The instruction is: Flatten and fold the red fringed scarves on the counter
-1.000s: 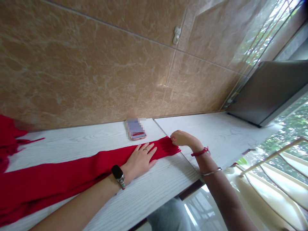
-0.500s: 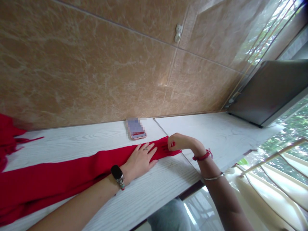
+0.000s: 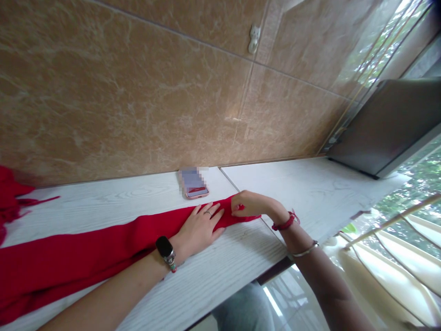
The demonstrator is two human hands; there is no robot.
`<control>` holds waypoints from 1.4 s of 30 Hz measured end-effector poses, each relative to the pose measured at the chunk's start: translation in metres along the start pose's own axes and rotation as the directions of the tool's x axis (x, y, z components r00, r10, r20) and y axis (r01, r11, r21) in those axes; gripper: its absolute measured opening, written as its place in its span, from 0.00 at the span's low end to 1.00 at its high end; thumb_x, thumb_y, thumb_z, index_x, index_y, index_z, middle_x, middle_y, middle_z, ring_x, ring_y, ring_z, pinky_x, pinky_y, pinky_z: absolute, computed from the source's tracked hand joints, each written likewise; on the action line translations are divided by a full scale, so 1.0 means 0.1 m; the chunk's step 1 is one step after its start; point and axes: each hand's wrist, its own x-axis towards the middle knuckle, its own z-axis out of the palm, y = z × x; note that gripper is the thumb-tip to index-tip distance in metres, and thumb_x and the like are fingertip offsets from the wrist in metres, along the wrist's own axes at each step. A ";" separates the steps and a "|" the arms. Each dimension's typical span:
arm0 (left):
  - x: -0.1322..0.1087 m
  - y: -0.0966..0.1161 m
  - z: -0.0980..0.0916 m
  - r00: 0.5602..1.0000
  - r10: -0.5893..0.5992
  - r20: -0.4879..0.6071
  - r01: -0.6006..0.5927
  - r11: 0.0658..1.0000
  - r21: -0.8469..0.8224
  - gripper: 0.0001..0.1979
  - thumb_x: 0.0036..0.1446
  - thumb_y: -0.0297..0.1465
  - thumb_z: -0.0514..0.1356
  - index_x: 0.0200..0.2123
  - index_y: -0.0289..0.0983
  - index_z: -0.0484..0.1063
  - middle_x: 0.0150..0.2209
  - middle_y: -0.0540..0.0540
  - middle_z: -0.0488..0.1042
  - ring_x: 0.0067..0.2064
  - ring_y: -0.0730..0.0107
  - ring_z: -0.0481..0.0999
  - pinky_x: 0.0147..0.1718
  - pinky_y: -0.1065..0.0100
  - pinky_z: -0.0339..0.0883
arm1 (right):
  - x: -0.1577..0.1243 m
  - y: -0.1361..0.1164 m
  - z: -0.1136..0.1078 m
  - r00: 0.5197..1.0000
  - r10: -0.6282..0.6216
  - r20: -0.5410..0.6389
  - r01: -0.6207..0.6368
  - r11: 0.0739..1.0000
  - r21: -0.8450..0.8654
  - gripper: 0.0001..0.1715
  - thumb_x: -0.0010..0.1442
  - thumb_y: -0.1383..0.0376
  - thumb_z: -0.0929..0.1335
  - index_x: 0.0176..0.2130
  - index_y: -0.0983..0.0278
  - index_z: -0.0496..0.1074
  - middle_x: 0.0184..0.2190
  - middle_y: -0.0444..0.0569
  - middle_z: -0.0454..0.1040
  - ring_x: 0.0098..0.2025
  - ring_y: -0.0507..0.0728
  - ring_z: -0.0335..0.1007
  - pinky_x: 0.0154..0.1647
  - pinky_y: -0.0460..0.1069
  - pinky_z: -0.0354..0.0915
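A long red scarf (image 3: 113,234) lies stretched along the white wood-grain counter, with its far end at the counter's seam. Flat on the cloth near that end rests my left hand (image 3: 201,230), fingers spread, a watch on its wrist. My right hand (image 3: 253,203) is curled closed at the scarf's end, bent over at the wrist, and appears to grip the fabric. Its fingertips are partly hidden behind the hand. The fringe at this end is mostly covered.
A phone (image 3: 195,184) lies behind the scarf near the tiled wall (image 3: 138,101). More red fringed cloth (image 3: 12,197) is heaped at the far left. A dark grey appliance-like box (image 3: 386,124) stands at the right end of the counter (image 3: 303,184), near a window.
My right hand has shifted slightly left along the scarf, closer to my left hand, and less fringe shows. My left hand stays in place on the cloth.
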 end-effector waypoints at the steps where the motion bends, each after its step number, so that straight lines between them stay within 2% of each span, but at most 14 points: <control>1: 0.00 0.00 0.00 1.000 0.000 0.006 0.000 1.000 -0.002 0.24 0.61 0.40 0.46 0.57 0.36 0.58 0.60 0.42 0.56 0.60 0.58 0.54 0.56 0.56 0.49 | -0.01 0.03 0.01 0.997 0.072 0.032 -0.071 0.996 -0.048 0.13 0.52 0.67 0.62 0.20 0.65 0.72 0.20 0.46 0.73 0.20 0.48 0.59 0.23 0.44 0.54; 6: -0.01 -0.01 0.01 1.000 0.003 -0.002 -0.003 1.000 -0.011 0.24 0.61 0.40 0.46 0.58 0.37 0.57 0.60 0.43 0.56 0.60 0.58 0.54 0.56 0.55 0.49 | -0.22 0.32 -0.04 0.943 0.332 0.001 -0.332 0.943 -0.027 0.16 0.52 0.65 0.61 0.20 0.67 0.71 0.17 0.47 0.71 0.18 0.47 0.53 0.20 0.45 0.50; 8: -0.01 -0.01 0.02 1.000 0.005 -0.014 -0.005 1.000 -0.009 0.24 0.61 0.41 0.46 0.57 0.37 0.57 0.59 0.43 0.57 0.60 0.58 0.54 0.56 0.55 0.50 | -0.26 0.31 -0.08 0.950 0.296 -0.096 -0.293 0.955 0.045 0.16 0.53 0.65 0.61 0.21 0.68 0.71 0.19 0.48 0.71 0.20 0.48 0.56 0.23 0.45 0.52; 10: -0.01 -0.01 0.03 1.000 0.009 -0.025 -0.009 1.000 -0.007 0.24 0.61 0.40 0.46 0.57 0.36 0.58 0.59 0.43 0.58 0.60 0.58 0.55 0.55 0.55 0.50 | -0.24 0.21 -0.10 0.974 0.167 -0.153 -0.145 0.979 0.141 0.15 0.53 0.64 0.61 0.22 0.68 0.71 0.21 0.48 0.71 0.23 0.48 0.59 0.25 0.44 0.55; 12: -0.01 -0.01 0.03 0.999 0.010 -0.034 -0.010 1.000 -0.006 0.24 0.61 0.40 0.47 0.57 0.36 0.59 0.59 0.44 0.58 0.60 0.58 0.54 0.55 0.55 0.50 | -0.16 0.07 -0.09 0.996 0.011 -0.090 0.009 0.975 0.222 0.11 0.51 0.65 0.62 0.23 0.68 0.70 0.23 0.47 0.71 0.25 0.48 0.61 0.27 0.43 0.56; 14: -0.01 -0.01 0.04 0.999 0.010 -0.037 -0.010 1.000 -0.005 0.24 0.61 0.40 0.47 0.56 0.36 0.59 0.59 0.44 0.58 0.60 0.58 0.55 0.55 0.56 0.50 | -0.08 -0.05 -0.05 0.995 -0.076 0.060 0.059 0.968 0.244 0.08 0.48 0.70 0.63 0.22 0.67 0.70 0.22 0.44 0.70 0.23 0.47 0.58 0.25 0.43 0.55; 17: -0.01 -0.01 0.03 0.999 0.012 -0.035 -0.012 1.000 -0.007 0.24 0.60 0.40 0.47 0.56 0.36 0.59 0.59 0.44 0.58 0.60 0.59 0.55 0.56 0.56 0.50 | -0.07 -0.05 -0.02 0.971 0.058 0.231 -0.095 0.983 0.156 0.09 0.44 0.72 0.62 0.18 0.68 0.69 0.15 0.40 0.64 0.19 0.45 0.49 0.20 0.43 0.49; 20: -0.02 0.00 0.02 0.999 0.016 -0.032 -0.016 1.000 -0.006 0.24 0.61 0.40 0.47 0.57 0.37 0.58 0.59 0.44 0.58 0.60 0.59 0.54 0.55 0.56 0.50 | -0.20 0.13 -0.04 0.920 0.295 0.260 -0.323 0.944 0.071 0.11 0.43 0.70 0.61 0.16 0.67 0.68 0.12 0.39 0.63 0.19 0.46 0.44 0.19 0.45 0.46; 23: -0.02 0.00 0.01 1.000 0.013 -0.020 -0.013 1.000 -0.002 0.24 0.61 0.40 0.47 0.57 0.37 0.57 0.59 0.43 0.58 0.60 0.58 0.55 0.55 0.56 0.49 | -0.32 0.27 -0.09 0.918 0.365 0.154 -0.384 0.915 0.123 0.12 0.47 0.66 0.61 0.18 0.64 0.70 0.17 0.42 0.71 0.21 0.49 0.52 0.21 0.45 0.52; 27: -0.02 -0.01 0.04 1.000 0.013 -0.021 -0.013 1.000 -0.008 0.25 0.61 0.42 0.46 0.57 0.37 0.57 0.59 0.43 0.57 0.60 0.58 0.54 0.56 0.56 0.48 | -0.27 0.15 -0.10 0.986 0.158 -0.052 -0.138 0.950 0.279 0.12 0.48 0.63 0.65 0.33 0.65 0.73 0.32 0.48 0.74 0.32 0.53 0.67 0.34 0.46 0.62; 30: -0.02 -0.01 0.05 0.999 0.017 -0.031 -0.017 1.000 -0.011 0.24 0.61 0.42 0.45 0.57 0.37 0.58 0.59 0.43 0.58 0.59 0.59 0.55 0.55 0.57 0.48 | -0.13 -0.05 -0.06 0.997 0.079 -0.011 -0.075 0.975 0.209 0.15 0.42 0.68 0.67 0.35 0.65 0.72 0.35 0.50 0.74 0.35 0.54 0.67 0.35 0.46 0.63; 35: -0.03 -0.01 0.04 0.999 0.031 -0.037 -0.031 1.000 -0.004 0.24 0.62 0.42 0.44 0.57 0.36 0.57 0.59 0.42 0.58 0.59 0.59 0.55 0.55 0.56 0.48 | -0.11 0.02 0.00 0.980 0.175 0.095 -0.189 0.968 0.164 0.11 0.42 0.72 0.65 0.29 0.65 0.73 0.30 0.47 0.75 0.30 0.53 0.68 0.31 0.45 0.63; 40: -0.04 -0.01 0.03 0.999 0.029 -0.031 -0.029 1.000 -0.003 0.25 0.61 0.42 0.44 0.57 0.36 0.56 0.59 0.43 0.57 0.60 0.58 0.54 0.55 0.56 0.48 | -0.33 0.42 0.00 0.934 0.351 0.066 -0.356 0.929 0.098 0.10 0.44 0.73 0.63 0.24 0.65 0.74 0.24 0.47 0.75 0.26 0.53 0.68 0.29 0.46 0.63; 42: -0.04 -0.01 0.03 0.999 0.025 -0.023 -0.025 1.000 -0.004 0.25 0.61 0.42 0.44 0.57 0.36 0.56 0.59 0.43 0.57 0.60 0.59 0.54 0.55 0.56 0.48 | -0.37 0.45 -0.03 0.933 0.359 -0.019 -0.355 0.929 0.099 0.09 0.48 0.69 0.64 0.26 0.64 0.75 0.26 0.49 0.75 0.28 0.55 0.69 0.31 0.48 0.64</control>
